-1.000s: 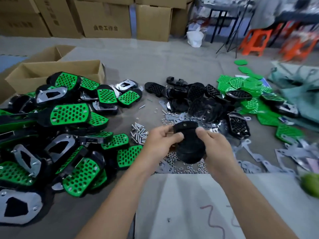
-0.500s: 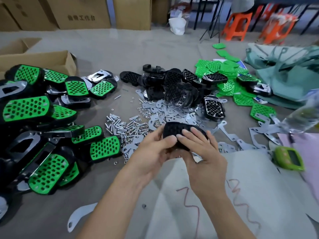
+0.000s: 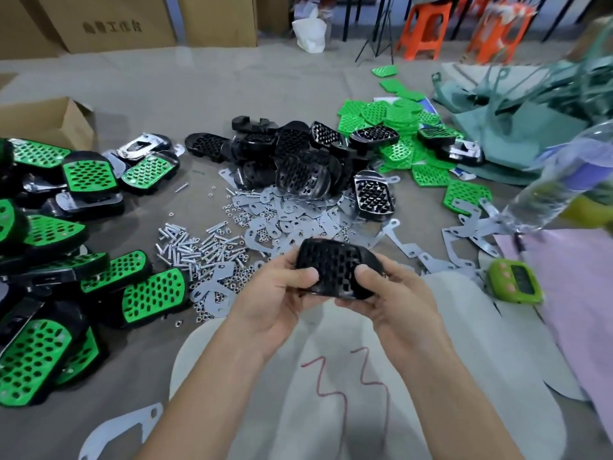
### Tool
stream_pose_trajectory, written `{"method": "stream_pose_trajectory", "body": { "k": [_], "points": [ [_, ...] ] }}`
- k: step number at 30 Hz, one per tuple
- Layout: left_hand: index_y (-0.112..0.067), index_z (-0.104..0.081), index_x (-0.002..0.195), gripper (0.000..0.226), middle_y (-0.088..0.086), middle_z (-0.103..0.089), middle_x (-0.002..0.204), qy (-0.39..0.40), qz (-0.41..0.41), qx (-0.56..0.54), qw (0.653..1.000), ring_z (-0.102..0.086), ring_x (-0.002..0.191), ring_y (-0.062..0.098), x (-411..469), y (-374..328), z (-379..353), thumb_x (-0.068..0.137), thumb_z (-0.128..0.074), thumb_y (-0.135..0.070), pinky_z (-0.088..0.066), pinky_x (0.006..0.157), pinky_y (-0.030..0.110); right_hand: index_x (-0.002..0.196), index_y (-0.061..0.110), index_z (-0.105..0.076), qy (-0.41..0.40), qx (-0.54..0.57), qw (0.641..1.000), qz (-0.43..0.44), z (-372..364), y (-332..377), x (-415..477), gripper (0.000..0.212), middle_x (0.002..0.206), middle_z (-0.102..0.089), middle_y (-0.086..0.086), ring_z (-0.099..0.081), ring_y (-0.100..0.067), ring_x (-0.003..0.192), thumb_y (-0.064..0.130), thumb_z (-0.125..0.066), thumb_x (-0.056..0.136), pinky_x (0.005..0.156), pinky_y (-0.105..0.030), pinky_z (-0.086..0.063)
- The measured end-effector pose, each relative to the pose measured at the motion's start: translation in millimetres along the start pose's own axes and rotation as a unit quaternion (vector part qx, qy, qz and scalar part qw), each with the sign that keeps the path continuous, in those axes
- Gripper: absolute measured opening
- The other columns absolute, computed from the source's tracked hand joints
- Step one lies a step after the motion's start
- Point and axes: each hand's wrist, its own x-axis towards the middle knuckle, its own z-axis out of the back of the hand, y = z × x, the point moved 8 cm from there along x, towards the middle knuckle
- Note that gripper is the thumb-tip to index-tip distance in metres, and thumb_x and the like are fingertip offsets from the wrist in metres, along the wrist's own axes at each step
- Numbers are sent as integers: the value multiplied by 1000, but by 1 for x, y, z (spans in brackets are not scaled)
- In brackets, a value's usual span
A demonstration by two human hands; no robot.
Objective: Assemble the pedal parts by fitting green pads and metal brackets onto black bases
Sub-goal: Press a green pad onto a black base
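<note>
I hold a black perforated pedal base [image 3: 335, 267] in front of me with both hands. My left hand [image 3: 282, 293] grips its left end with the thumb on top. My right hand [image 3: 391, 293] grips its right end, thumb pressed on the honeycomb face. More black bases [image 3: 292, 151] are piled beyond. Loose green pads [image 3: 398, 127] lie at the back right. Flat metal brackets [image 3: 292, 217] are scattered between the pile and my hands. Bolts and nuts [image 3: 199, 244] lie to the left of the brackets.
Finished green-and-black pedals [image 3: 66, 260] are heaped along the left. An open cardboard box [image 3: 49, 121] stands at far left. A green timer [image 3: 514, 283] lies at right beside pink cloth [image 3: 580, 293]. A clear plastic bottle [image 3: 564, 180] is at right. Orange stools [image 3: 424, 28] stand behind.
The base has been turned so its honeycomb face points up toward me, and my hands now grip its two ends. The view has shifted slightly left and down.
</note>
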Motion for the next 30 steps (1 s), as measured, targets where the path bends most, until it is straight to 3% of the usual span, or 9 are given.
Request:
{"method": "stream_pose_trajectory", "body": {
  "k": [6, 8, 10, 13, 16, 19, 23, 26, 30],
  "points": [
    [-17, -73, 104, 30, 7, -77, 92, -73, -57, 236, 967, -76, 80, 22, 12, -3, -13, 85, -67, 5, -61, 64, 31, 88, 40, -73, -83, -315, 927, 185, 19, 44, 0, 36, 79, -75, 16, -73, -10, 73, 5, -73, 83, 66, -18, -56],
    [-22, -71, 96, 27, 4, -75, 87, -135, -92, 321, 933, -76, 71, 21, 17, -3, -17, 84, -72, 3, -61, 56, 32, 88, 48, -68, -94, -382, 894, 214, 19, 50, 0, 39, 81, -71, 27, -70, 1, 77, 10, -74, 82, 69, -9, -49],
    [-26, -68, 90, 25, -1, -72, 84, -194, -116, 406, 886, -74, 67, 19, 20, -4, -21, 81, -75, -3, -61, 54, 36, 89, 48, -69, -96, -377, 901, 193, 26, 46, 5, 39, 83, -73, 22, -72, -4, 79, 9, -74, 81, 74, -17, -54],
    [-20, -73, 93, 22, 2, -76, 85, -119, -42, 307, 943, -74, 69, 14, 34, 11, -29, 83, -71, -1, -57, 51, 30, 100, 25, -79, -26, -200, 977, 63, 46, 36, 21, 26, 94, -78, -5, -75, -26, 87, 5, -70, 87, 73, -39, -62],
    [-13, -75, 101, 22, 4, -79, 87, -75, 34, 200, 976, -75, 71, 15, 42, 19, -30, 89, -66, 2, -56, 52, 26, 95, 17, -80, -45, -166, 985, 13, 73, 47, 37, 21, 99, -77, -15, -75, -29, 90, 25, -61, 99, 72, -35, -62],
    [-13, -73, 101, 22, 9, -77, 89, -121, 10, 264, 957, -73, 63, 17, 50, 20, -29, 89, -66, 5, -57, 51, 28, 107, 29, -72, -185, -446, 868, 117, 104, 92, 69, 21, 114, -74, -5, -68, -26, 106, 33, -60, 91, 93, -35, -52],
    [-18, -71, 95, 21, 9, -74, 87, -163, -32, 305, 938, -74, 59, 21, 52, 30, -32, 89, -67, 1, -57, 48, 30, 151, 6, -42, -116, -692, 711, 53, 114, 101, 145, 59, 160, -36, -18, -29, -37, 148, 25, -57, 98, 119, -41, -22],
    [-24, -70, 89, 17, -3, -74, 79, -170, -65, 342, 922, -75, 67, 19, 48, 30, -31, 87, -70, -7, -64, 57, 43, 156, 6, -28, -118, -743, 659, 13, 125, 92, 169, 65, 167, -18, -19, -14, -39, 153, 39, -45, 103, 124, -48, -11],
    [-28, -69, 84, 18, -5, -73, 77, -169, -84, 342, 920, -74, 68, 19, 44, 29, -33, 83, -71, -10, -64, 54, 44, 140, 7, -49, -104, -758, 636, 100, 100, 78, 157, 45, 153, -43, -17, -35, -32, 144, 26, -44, 100, 119, -46, -22]
  ]
}}
